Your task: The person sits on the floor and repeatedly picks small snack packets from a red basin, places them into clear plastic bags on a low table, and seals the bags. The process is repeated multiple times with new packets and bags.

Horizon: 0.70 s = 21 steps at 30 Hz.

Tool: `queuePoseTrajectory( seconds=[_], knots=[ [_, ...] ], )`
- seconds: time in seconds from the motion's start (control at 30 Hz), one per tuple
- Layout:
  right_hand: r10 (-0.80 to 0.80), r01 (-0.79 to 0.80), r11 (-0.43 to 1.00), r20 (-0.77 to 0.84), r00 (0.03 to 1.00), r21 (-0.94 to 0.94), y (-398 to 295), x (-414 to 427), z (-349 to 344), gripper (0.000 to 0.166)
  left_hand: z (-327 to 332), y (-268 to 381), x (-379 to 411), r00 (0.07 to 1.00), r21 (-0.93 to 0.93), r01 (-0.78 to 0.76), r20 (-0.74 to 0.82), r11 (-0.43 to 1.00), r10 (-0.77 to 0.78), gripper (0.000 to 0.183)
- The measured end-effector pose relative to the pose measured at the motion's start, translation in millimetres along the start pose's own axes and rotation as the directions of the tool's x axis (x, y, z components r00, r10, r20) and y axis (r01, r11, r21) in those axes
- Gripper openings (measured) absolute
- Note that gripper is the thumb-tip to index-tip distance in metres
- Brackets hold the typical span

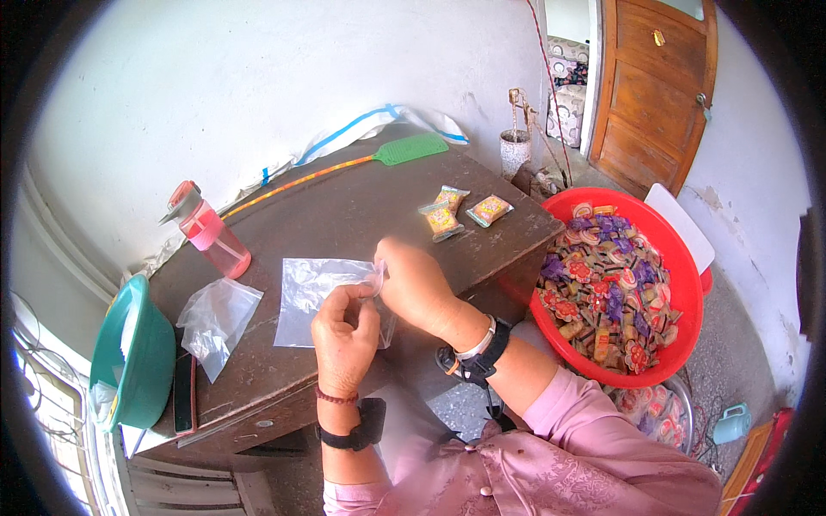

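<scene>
A clear plastic bag [310,303] lies at the front of the dark wooden table [290,226], its right edge raised between my hands. My left hand [348,329] pinches that edge between thumb and forefinger. Just beyond it, my right hand [413,277] grips the same edge, with its fingertips partly hidden behind the hand. Another clear plastic bag [219,322] rests on the table to the left. Several small wrapped snacks, one of them a yellow packet [490,210], lie beyond my right hand.
A red basin [694,309] full of wrapped sweets stands at right, a metal bowl [688,403] below it. At left are a pink water bottle [216,238], a teal basin [155,348] and a dark flat case [185,393]. A green fly swatter [413,149] lies along the back.
</scene>
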State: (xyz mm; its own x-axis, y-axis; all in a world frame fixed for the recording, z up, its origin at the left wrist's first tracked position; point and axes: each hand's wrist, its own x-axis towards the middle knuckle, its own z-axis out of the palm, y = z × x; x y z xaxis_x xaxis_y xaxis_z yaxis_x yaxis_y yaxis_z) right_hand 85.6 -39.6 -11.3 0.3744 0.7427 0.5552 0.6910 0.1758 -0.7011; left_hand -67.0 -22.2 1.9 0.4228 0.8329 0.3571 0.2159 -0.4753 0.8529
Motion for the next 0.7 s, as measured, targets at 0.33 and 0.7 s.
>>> queuePoseTrajectory(
  seconds=[0.33, 0.7],
  knots=[
    [-0.095, 0.095, 0.995, 0.009, 0.995, -0.011, 0.0, -6.4, -0.2, 0.013, 16.3, 0.7, 4.8, 0.945, 0.574, -0.062, -0.23, 0.817, 0.233, 0.023],
    [-0.164, 0.164, 0.986, 0.092, 0.982, 0.006, -2.4, -8.5, -9.4, 0.014, 8.4, -21.1, 3.2, 0.917, 0.502, -0.083, -0.299, 0.861, 0.263, 0.024]
  ],
)
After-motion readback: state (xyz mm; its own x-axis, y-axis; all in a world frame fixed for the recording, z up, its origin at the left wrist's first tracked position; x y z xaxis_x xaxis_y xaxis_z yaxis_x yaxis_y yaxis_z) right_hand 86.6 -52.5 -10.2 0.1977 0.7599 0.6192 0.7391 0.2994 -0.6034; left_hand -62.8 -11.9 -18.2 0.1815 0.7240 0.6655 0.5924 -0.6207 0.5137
